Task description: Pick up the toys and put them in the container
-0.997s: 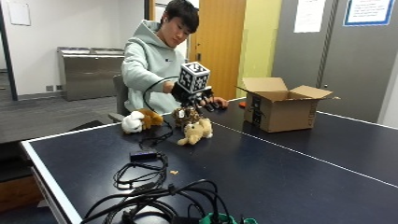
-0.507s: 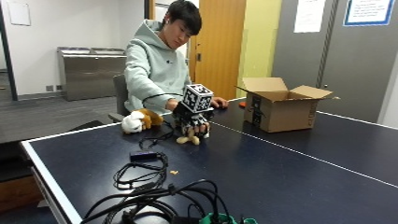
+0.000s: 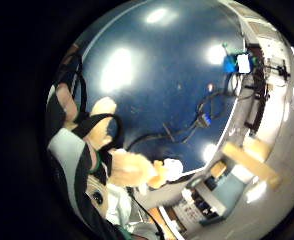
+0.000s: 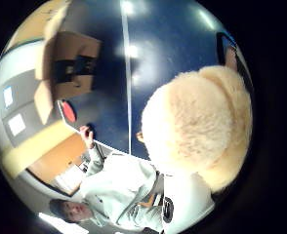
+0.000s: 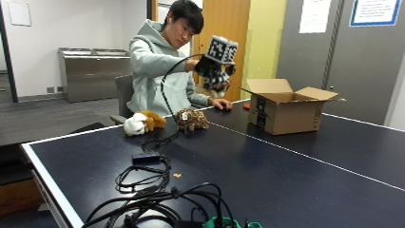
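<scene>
A seated person lifts the gloved right hand [image 5: 214,72] high above the dark blue table [image 5: 265,171], short of the open cardboard box [image 5: 286,110] and on its near-person side. The fingers curl around a pale plush toy [image 5: 209,88], though from across the room the toy is mostly hidden behind the glove and little of it can be made out. The bare left hand [image 5: 221,103] rests on the table just beside the box. Farther from the box, toward the table's end, a mottled brown plush toy [image 5: 190,119] sits on the surface, and beyond it lies a white-and-tan plush toy [image 5: 143,122], the two close together but apart. A tangle of black cables [image 5: 158,190] sprawls on the near end, well away from the box.

From the thumb side of the palm, the cream plush toy [image 4: 197,124] fills much of the view, pressed close against the hand. The box [image 4: 68,68] stands with flaps open on the table [image 4: 173,44], and a red object [image 4: 69,111] lies near it at the table's edge.

From the little-finger side, tan limbs of the held toy [image 3: 129,167] poke out past the strapped fingers [image 3: 67,102], which wrap around it. The table [image 3: 157,65] spreads below, with the cables [image 3: 197,122] lying on it.
</scene>
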Action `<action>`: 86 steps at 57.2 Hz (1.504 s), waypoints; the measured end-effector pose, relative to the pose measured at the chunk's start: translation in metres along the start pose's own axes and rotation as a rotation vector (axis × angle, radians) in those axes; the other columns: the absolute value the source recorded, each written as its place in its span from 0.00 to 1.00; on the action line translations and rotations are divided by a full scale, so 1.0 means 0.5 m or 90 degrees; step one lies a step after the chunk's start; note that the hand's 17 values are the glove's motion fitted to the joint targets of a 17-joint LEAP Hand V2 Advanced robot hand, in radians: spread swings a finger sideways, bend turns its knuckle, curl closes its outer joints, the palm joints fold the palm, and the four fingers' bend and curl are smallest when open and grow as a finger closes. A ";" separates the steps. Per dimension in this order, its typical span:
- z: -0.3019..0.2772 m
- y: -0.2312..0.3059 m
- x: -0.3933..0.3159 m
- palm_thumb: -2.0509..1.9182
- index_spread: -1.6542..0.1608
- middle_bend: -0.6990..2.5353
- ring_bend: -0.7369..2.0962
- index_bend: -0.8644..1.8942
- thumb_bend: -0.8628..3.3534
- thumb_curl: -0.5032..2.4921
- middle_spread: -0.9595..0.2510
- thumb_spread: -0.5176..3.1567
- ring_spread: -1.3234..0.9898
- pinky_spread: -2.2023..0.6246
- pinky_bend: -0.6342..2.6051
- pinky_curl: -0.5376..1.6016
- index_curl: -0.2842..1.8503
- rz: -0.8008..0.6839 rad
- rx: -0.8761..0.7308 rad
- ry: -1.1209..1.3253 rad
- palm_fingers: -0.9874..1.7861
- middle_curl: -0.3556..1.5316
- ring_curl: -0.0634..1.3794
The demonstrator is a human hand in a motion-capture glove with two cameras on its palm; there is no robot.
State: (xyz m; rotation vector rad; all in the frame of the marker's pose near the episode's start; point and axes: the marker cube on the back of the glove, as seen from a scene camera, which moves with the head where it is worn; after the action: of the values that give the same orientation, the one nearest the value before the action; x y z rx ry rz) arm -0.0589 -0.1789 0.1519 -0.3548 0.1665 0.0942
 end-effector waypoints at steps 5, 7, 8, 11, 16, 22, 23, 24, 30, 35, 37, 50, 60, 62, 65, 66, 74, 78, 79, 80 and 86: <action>-0.108 0.022 -0.082 0.67 0.70 0.49 0.60 0.52 0.23 0.41 0.56 0.28 0.41 0.64 0.50 0.45 0.42 -0.076 0.070 -0.008 0.75 0.51 0.37; -0.151 0.024 -0.116 0.67 0.70 0.49 0.61 0.52 0.23 0.42 0.56 0.28 0.41 0.64 0.51 0.45 0.43 -0.084 0.109 -0.006 0.75 0.51 0.38; -0.169 0.026 -0.134 0.67 0.70 0.49 0.61 0.52 0.22 0.42 0.56 0.27 0.41 0.64 0.51 0.45 0.44 -0.092 0.127 -0.007 0.75 0.52 0.38; -0.215 0.038 -0.199 0.68 0.70 0.49 0.61 0.52 0.22 0.43 0.56 0.27 0.41 0.64 0.51 0.45 0.45 -0.125 0.169 -0.014 0.74 0.53 0.39; -0.265 0.061 -0.306 0.68 0.70 0.50 0.62 0.53 0.22 0.44 0.56 0.25 0.41 0.64 0.51 0.46 0.48 -0.230 0.215 -0.046 0.74 0.54 0.40; -0.301 0.039 -0.380 0.68 0.69 0.50 0.62 0.52 0.21 0.45 0.56 0.24 0.41 0.64 0.52 0.46 0.51 -0.261 0.237 -0.098 0.73 0.55 0.41; -0.304 0.036 -0.386 0.68 0.69 0.50 0.62 0.52 0.21 0.45 0.56 0.24 0.41 0.64 0.52 0.46 0.51 -0.293 0.240 -0.112 0.73 0.56 0.41; -0.307 0.033 -0.393 0.68 0.69 0.50 0.62 0.52 0.21 0.45 0.56 0.24 0.41 0.64 0.52 0.47 0.52 -0.324 0.243 -0.126 0.73 0.56 0.41; -0.284 0.007 -0.492 0.68 0.69 0.49 0.62 0.51 0.21 0.46 0.56 0.24 0.41 0.64 0.54 0.47 0.55 -0.224 0.260 -0.071 0.70 0.57 0.41; -0.250 -0.025 -0.522 0.66 0.70 0.45 0.59 0.43 0.20 0.46 0.56 0.29 0.42 0.66 0.56 0.48 0.55 -0.161 0.216 -0.065 0.50 0.56 0.42; -0.239 -0.030 -0.531 0.63 0.72 0.41 0.52 0.42 0.18 0.44 0.60 0.34 0.45 0.69 0.56 0.50 0.55 -0.177 0.210 -0.064 0.30 0.54 0.40; -0.233 -0.022 -0.518 0.51 0.76 0.25 0.31 0.33 0.19 0.35 0.78 0.42 0.56 0.78 0.53 0.44 0.38 -0.200 0.231 -0.006 0.21 0.42 0.23; -0.276 0.070 -0.467 0.51 0.77 0.25 0.31 0.34 0.20 0.32 0.81 0.44 0.58 0.80 0.51 0.43 0.32 -0.356 0.250 -0.116 0.23 0.37 0.21; -0.279 0.099 -0.456 0.51 0.77 0.25 0.31 0.34 0.20 0.31 0.81 0.44 0.58 0.81 0.51 0.42 0.32 -0.426 0.253 -0.127 0.23 0.37 0.21; -0.273 0.109 -0.408 0.51 0.77 0.25 0.31 0.35 0.20 0.31 0.81 0.45 0.58 0.81 0.50 0.42 0.31 -0.369 0.266 -0.074 0.24 0.36 0.20; -0.268 0.107 -0.384 0.51 0.77 0.25 0.31 0.35 0.20 0.31 0.81 0.45 0.58 0.81 0.50 0.42 0.30 -0.317 0.271 -0.042 0.24 0.35 0.20; -0.211 0.166 -0.266 0.51 0.78 0.26 0.31 0.35 0.20 0.29 0.82 0.45 0.58 0.81 0.49 0.41 0.28 -0.267 0.234 -0.009 0.26 0.34 0.19; -0.153 0.179 -0.202 0.51 0.78 0.26 0.31 0.35 0.20 0.29 0.82 0.45 0.58 0.81 0.49 0.41 0.27 -0.229 0.206 0.011 0.26 0.34 0.19; -0.136 0.178 -0.185 0.51 0.78 0.26 0.31 0.35 0.20 0.29 0.82 0.45 0.58 0.81 0.49 0.41 0.27 -0.203 0.196 0.015 0.26 0.34 0.19; -0.116 0.173 -0.166 0.51 0.78 0.26 0.31 0.35 0.20 0.29 0.82 0.45 0.58 0.81 0.49 0.41 0.27 -0.164 0.188 0.028 0.26 0.34 0.19; 0.045 0.162 -0.074 0.51 0.78 0.26 0.32 0.34 0.20 0.28 0.82 0.45 0.58 0.81 0.48 0.41 0.26 -0.061 0.127 0.049 0.27 0.33 0.19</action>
State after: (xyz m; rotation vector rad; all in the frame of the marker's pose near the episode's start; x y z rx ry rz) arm -0.1018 -0.0978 0.1518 -0.1662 0.2323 -0.0312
